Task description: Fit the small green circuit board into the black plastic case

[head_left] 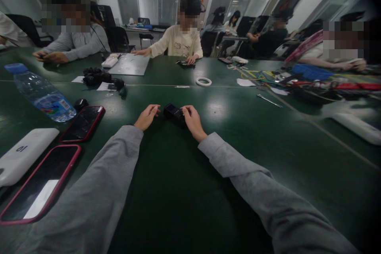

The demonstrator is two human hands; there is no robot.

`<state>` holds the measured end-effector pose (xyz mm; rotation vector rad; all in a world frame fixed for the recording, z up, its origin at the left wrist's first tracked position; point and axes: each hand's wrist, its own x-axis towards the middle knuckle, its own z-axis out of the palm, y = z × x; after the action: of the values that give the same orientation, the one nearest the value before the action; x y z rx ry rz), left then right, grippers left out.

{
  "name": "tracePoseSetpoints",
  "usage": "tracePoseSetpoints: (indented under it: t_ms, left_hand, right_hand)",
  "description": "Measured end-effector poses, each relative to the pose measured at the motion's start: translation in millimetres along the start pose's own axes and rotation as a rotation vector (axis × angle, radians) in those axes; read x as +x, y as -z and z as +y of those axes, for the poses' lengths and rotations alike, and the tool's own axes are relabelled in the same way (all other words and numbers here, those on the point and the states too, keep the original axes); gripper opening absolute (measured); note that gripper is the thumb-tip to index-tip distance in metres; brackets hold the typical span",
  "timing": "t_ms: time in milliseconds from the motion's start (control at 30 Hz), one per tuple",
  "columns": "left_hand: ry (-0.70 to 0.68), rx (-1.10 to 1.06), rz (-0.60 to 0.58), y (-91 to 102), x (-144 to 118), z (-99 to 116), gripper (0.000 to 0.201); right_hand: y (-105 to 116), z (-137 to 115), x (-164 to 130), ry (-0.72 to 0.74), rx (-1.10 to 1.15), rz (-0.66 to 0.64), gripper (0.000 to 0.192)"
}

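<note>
Black handheld device with small screen [173, 112] appears to rest on tabletop [172, 198], between hands. Right hand [193, 121] touches its right end, fingers bent; firm grip or mere contact, cannot tell. Left hand [147, 117] empty, fingers loosely extended, just short of device. Risk: one-sided push could swivel or slide it, smooth surface likely giving little hold. Left sleeve [98, 190], swinging outward, might shove nearer red-cased phone [49, 172].

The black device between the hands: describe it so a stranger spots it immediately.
On the green table, find the nearest grey sleeves. Between the left hand and the right hand, which touches it, lies the black device. Unlike the red-edged phones, it has no coloured rim.
</note>
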<state>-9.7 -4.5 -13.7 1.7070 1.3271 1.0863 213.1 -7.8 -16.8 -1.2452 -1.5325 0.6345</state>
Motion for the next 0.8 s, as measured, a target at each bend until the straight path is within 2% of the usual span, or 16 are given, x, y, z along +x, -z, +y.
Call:
tracePoseSetpoints:
  t_ms: [167,300,367,433,533,700,800]
  left_hand:
    - [-0.010,0.002,-0.009,0.8,-2.0,2.5,0.045]
    - [-0.008,0.001,-0.009,0.5,-2.5,3.6,0.045]
    - [-0.009,-0.001,-0.004,0.2,-2.1,3.4,0.045]
    - [-0.007,-0.004,-0.004,0.1,-1.7,3.1,0.044]
    - [-0.007,-0.007,-0.003,0.3,-1.4,2.9,0.043]
    - [-0.024,-0.009,-0.005,-0.1,-0.3,0.3,0.042]
    - [-0.031,-0.018,-0.001,-0.7,0.5,-1.5,0.042]
  right_hand:
    - [1.2,-3.3,-2.4,0.019,0.038,0.019,0.034]
    - [4.2,-15.4,-7.6,0.154,-0.071,0.052,0.035]
    - [4.6,-21.1,-10.4,0.249,-0.165,0.002,0.033]
    - [3.7,-25.1,-13.1,0.326,-0.267,-0.101,0.032]
    - [1.7,-28.7,-16.8,0.394,-0.393,-0.218,0.038]
    - [0.7,-33.4,-20.9,0.470,-0.505,-0.274,0.061]
    - [0.7,-34.3,-21.8,0.484,-0.530,-0.294,0.057]
